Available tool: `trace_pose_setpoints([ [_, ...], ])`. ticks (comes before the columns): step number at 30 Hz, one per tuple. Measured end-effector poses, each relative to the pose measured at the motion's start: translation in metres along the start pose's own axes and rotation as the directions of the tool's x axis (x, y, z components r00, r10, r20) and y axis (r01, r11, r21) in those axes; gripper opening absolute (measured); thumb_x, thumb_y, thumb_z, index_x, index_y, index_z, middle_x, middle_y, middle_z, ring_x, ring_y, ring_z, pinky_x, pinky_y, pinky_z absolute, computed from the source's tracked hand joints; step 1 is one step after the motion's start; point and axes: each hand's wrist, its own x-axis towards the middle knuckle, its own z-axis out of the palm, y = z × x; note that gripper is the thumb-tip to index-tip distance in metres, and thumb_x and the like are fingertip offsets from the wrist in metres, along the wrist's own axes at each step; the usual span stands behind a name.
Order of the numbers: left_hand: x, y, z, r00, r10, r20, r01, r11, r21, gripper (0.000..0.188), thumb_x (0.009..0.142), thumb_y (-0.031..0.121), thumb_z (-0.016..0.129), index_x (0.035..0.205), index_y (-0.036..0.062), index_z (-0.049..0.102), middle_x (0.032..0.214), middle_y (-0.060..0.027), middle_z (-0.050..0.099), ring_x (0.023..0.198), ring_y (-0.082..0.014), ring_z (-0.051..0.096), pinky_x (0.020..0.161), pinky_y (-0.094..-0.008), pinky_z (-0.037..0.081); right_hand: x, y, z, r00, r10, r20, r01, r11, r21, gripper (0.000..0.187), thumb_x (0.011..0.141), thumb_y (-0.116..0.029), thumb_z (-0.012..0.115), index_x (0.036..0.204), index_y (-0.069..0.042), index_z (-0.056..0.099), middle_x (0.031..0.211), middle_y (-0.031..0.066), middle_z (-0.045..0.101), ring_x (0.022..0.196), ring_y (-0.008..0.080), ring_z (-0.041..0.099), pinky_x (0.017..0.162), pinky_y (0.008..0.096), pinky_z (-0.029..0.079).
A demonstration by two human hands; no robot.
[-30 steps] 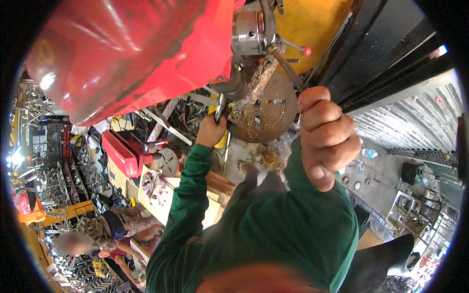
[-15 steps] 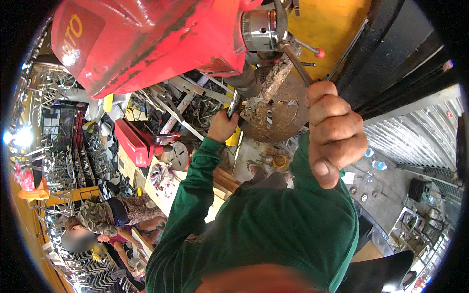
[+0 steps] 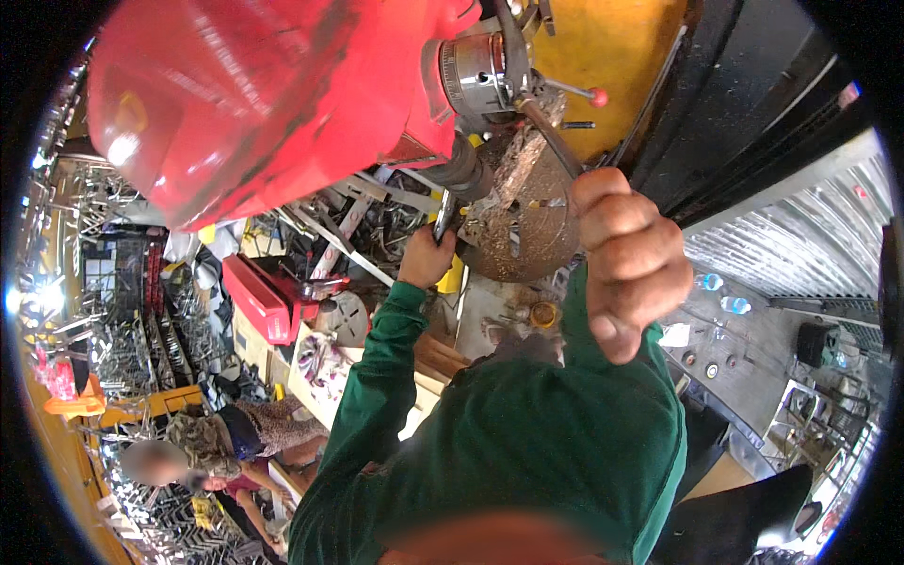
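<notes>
A large red drill press (image 3: 273, 104) fills the upper left, its dark chuck (image 3: 463, 171) above a round table (image 3: 541, 250) strewn with metal chips. My right hand (image 3: 629, 259) is closed in a fist round the end of the feed lever (image 3: 554, 134), which runs out from the graduated silver hub (image 3: 474, 73). My left hand (image 3: 428, 258) is closed on a narrow metal piece (image 3: 443, 213) that reaches up under the chuck. Where the piece meets the drill bit is hidden. Behind the chuck lies a chip-covered bar (image 3: 527, 160).
A smaller red drill press (image 3: 259, 299) stands on a bench to the left, beside a heap of metal offcuts (image 3: 320, 212). Two people (image 3: 221, 443) are at lower left. A corrugated metal sheet (image 3: 791, 245) and plastic bottles (image 3: 734, 304) lie to the right.
The view has shifted slightly, so the large drill press sits a little farther left. Both hands keep their grips; my right fist and the lever appear slightly farther left too.
</notes>
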Motion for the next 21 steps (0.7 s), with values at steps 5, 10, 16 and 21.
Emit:
trace_pose_setpoints([
  [5,-0.001,0.003,-0.001,1.000,0.002,0.006,-0.002,0.999,0.048,0.037,0.089,0.029,0.057,0.078,-0.0057,0.062,0.059,-0.0211,0.062,0.056,-0.0327,0.067,0.056,-0.0446,0.052,0.000,0.003,-0.005,0.999,0.017,0.028,-0.018,0.999,0.032,0.032,0.076,-0.024,0.064,0.057,-0.010,0.043,0.053,-0.0002,0.038,0.054,0.0189,0.038,0.057,0.0401,0.032],
  [10,0.002,-0.012,0.006,0.993,0.100,-0.058,-0.096,0.993,0.070,0.040,0.089,0.030,0.058,0.076,-0.0075,0.059,0.059,-0.0213,0.062,0.055,-0.0333,0.067,0.056,-0.0452,0.052,-0.016,0.002,0.002,0.993,0.035,-0.117,-0.026,0.996,0.081,0.035,0.082,-0.032,0.070,0.066,-0.010,0.048,0.056,0.0007,0.042,0.053,0.0204,0.040,0.057,0.0417,0.034],
  [16,0.004,-0.015,0.006,0.993,0.113,-0.039,-0.114,0.993,-0.020,0.042,0.088,0.031,0.059,0.077,-0.0095,0.058,0.060,-0.0243,0.062,0.056,-0.0355,0.066,0.056,-0.0461,0.052,-0.012,0.002,-0.002,0.998,0.052,-0.035,-0.050,0.997,0.060,0.042,0.089,-0.047,0.065,0.067,-0.015,0.047,0.058,-0.0018,0.046,0.055,0.0177,0.040,0.063,0.0407,0.035],
  [21,0.005,-0.006,0.004,0.999,0.051,-0.017,-0.050,0.996,0.071,0.041,0.089,0.030,0.059,0.076,-0.0090,0.059,0.058,-0.0230,0.061,0.054,-0.0341,0.066,0.053,-0.0446,0.051,-0.015,0.001,-0.004,0.996,0.080,-0.033,-0.078,0.995,0.064,0.039,0.088,-0.041,0.066,0.064,-0.016,0.048,0.057,-0.0023,0.046,0.055,0.0167,0.041,0.063,0.0402,0.035],
])
